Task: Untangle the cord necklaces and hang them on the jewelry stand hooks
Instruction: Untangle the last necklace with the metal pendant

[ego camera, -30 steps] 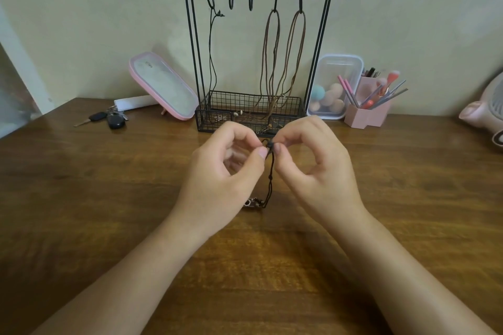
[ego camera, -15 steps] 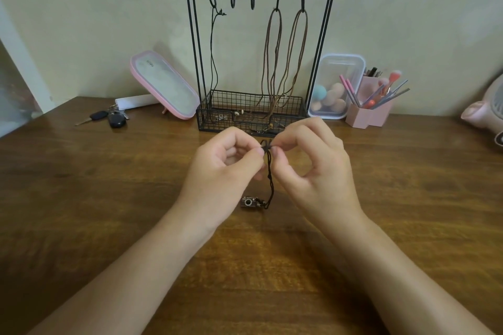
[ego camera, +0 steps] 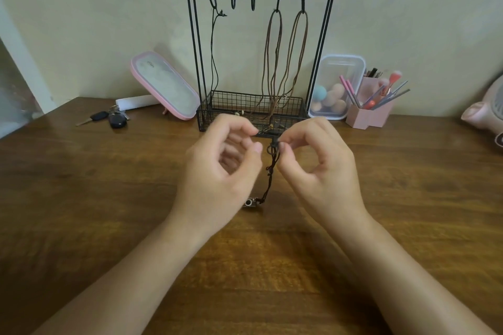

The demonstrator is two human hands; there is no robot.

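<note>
While right hand point(ego camera: 321, 168) pinches dark cord necklace point(ego camera: 269, 183), left hand point(ego camera: 220, 171) loosely curled, just clear of it

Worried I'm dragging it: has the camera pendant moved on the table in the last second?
No. The camera pendant lies at the same spot on the table, just as far in front of the stand basket as before.
</note>
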